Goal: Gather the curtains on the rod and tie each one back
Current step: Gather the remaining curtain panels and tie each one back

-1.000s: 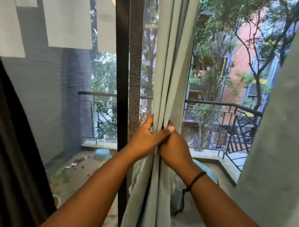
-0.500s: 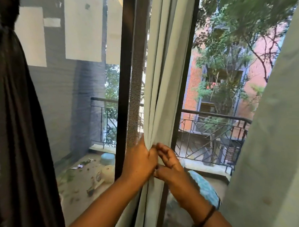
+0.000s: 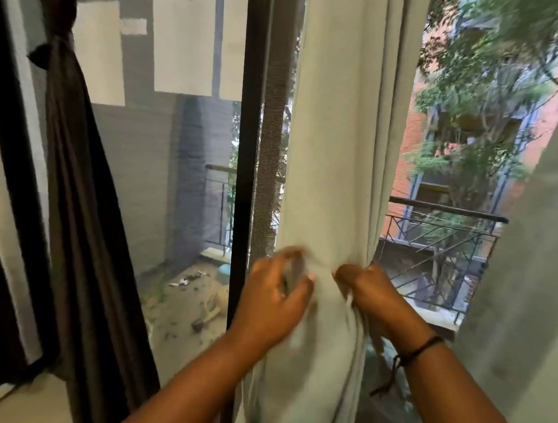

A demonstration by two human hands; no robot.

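A glass door looks onto a balcony with a metal railing (image 3: pixel 443 215) and trees. The pale curtain (image 3: pixel 331 149) hangs gathered between both hands. The left hand (image 3: pixel 274 297) is blurred, its fingers curled on the left edge of the cloth; the right hand (image 3: pixel 368 287) grips the folds on the other side. Far left of them a dark curtain (image 3: pixel 78 170) is already tied back. The cloth seems soft and light, so it is best held around the whole bundle.
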